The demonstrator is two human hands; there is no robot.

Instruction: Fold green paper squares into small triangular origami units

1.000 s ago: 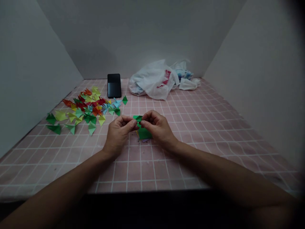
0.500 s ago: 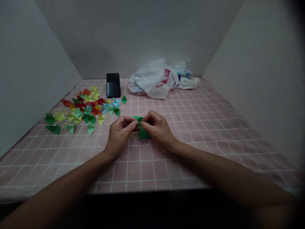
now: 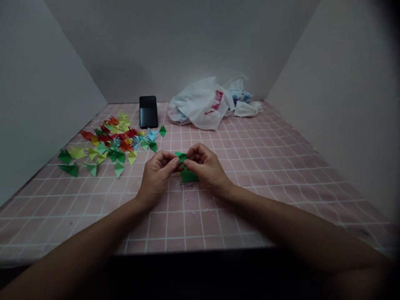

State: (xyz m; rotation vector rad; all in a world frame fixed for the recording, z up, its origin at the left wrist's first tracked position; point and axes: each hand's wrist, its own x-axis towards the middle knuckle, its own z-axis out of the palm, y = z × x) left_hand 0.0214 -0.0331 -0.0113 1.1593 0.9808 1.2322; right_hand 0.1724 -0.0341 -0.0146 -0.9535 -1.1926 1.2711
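Note:
Between my hands is a small folded piece of green paper (image 3: 181, 156), partly covered by my fingers. My left hand (image 3: 159, 171) pinches its left side between thumb and forefinger. From the right, my right hand (image 3: 206, 166) grips the same piece with thumb and fingertips. Just below, a flat green paper sheet (image 3: 188, 175) lies on the table, its right part hidden behind my right hand. A bit of yellow shows at that sheet's left edge. To the left lies a pile of folded paper pieces (image 3: 117, 155) in green, yellow, red, orange and light blue.
A black phone (image 3: 148, 112) lies at the back of the pink checked tablecloth (image 3: 193, 225). Right of it sits a crumpled white plastic bag (image 3: 200, 102), with a blue-patterned pack (image 3: 240, 96) and a white crumpled wrapper (image 3: 246, 109) beside it. Pale walls enclose three sides.
My right hand's fingers have lifted slightly and shifted on the green paper. Its top has spread a little wider. My left hand stays almost in place.

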